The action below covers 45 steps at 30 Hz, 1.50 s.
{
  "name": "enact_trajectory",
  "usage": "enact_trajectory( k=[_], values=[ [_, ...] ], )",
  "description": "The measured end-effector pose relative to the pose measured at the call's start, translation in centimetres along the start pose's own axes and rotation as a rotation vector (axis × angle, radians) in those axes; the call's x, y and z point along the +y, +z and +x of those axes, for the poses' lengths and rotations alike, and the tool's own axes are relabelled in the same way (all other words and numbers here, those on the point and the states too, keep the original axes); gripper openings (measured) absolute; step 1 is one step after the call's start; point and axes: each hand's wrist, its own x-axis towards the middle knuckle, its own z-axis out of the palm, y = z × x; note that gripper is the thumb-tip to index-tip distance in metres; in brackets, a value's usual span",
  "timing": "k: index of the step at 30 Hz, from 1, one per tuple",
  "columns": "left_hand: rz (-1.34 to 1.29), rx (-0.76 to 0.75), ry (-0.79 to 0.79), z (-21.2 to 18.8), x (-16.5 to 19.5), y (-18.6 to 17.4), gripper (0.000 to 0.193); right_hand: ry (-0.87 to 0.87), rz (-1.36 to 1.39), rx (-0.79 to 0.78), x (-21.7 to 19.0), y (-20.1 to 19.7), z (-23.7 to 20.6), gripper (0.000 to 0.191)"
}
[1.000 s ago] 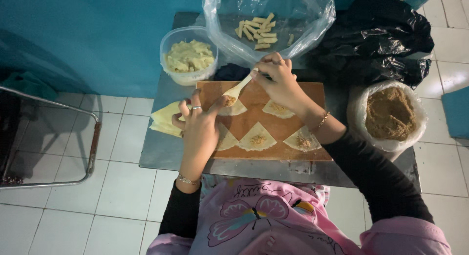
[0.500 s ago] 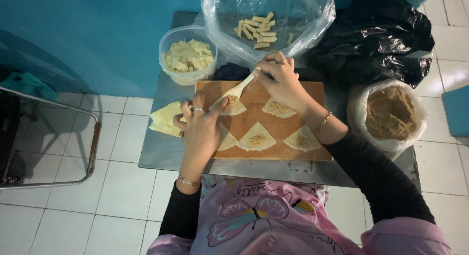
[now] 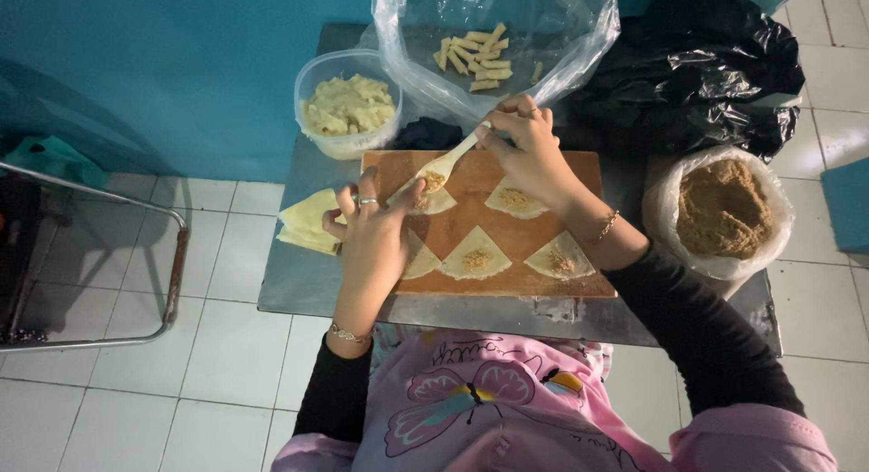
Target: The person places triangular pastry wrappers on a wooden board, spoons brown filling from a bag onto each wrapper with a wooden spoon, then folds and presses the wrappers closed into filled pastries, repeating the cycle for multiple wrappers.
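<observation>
White floor tiles below, blue wall on the far side, grey metal table (image 3: 299,291) in the middle.

Far left of the grip: a stack of pale yellow wrapper sheets (image 3: 306,224) lying flat on the table, just beside the left hand (image 3: 371,241). Up past it, near the wall, a clear tub (image 3: 348,110) full of lumpy yellow mash.

Left hand resting on the brown wooden board (image 3: 507,228), fingers bent, fingertips pressing the edge of a wrapper triangle (image 3: 433,199). Ring on one finger, bracelet at the wrist. Nothing pinched, only held down.

Right above those fingertips: the bowl end of a pale wooden spoon (image 3: 448,162), tipped over that triangle, with brown crumbly filling on it and under it.

Other end of the spoon: right hand (image 3: 532,146), fingers curled tight around the handle, thumb and fingers pinching it.

Below and beside the right hand, on the board: three more wrapper triangles (image 3: 477,255), each with a small heap of brown filling in the middle.

Beyond the right hand: a clear plastic bag (image 3: 493,38), open, with little rolled sticks inside.

Far right of the grip: a black plastic bag (image 3: 697,74), crumpled, and near it a bowl lined with clear plastic (image 3: 724,209), full of brown crumbly filling.
</observation>
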Motion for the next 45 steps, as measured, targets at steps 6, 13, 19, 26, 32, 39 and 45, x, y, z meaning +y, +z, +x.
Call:
enact_trajectory(
  k=[6,13,19,26,32,39,45],
  values=[
    [-0.022,0.005,0.0,-0.2,-0.1,0.2,0.06,0.018,0.006,-0.012,-0.6,-0.2,0.0,0.015],
    [-0.036,0.073,-0.007,0.0,-0.2,-0.1,0.035,0.091,-0.044,0.084,-1.1,-1.0,-0.2,0.014],
    [0.013,0.118,0.084,2.0,-0.3,-0.3,0.012,0.119,0.553,0.212,-1.7,-6.3,-1.8,0.012],
    [-0.068,0.218,0.079,1.2,1.5,-1.2,0.009,0.369,0.303,0.752,0.9,-15.1,-13.6,0.014],
    [-0.119,0.275,0.038,-2.3,4.0,-1.6,0.013,0.177,0.243,0.838,10.3,-22.3,-22.6,0.018],
    [-0.282,0.072,0.068,-3.6,4.7,-2.6,0.016,0.269,-0.839,0.475,7.7,-19.7,-22.0,0.012],
    [-0.15,0.033,0.024,-3.9,4.9,-2.5,0.019,0.324,-0.624,0.756,-2.0,-15.5,-19.1,0.048]
  ],
)
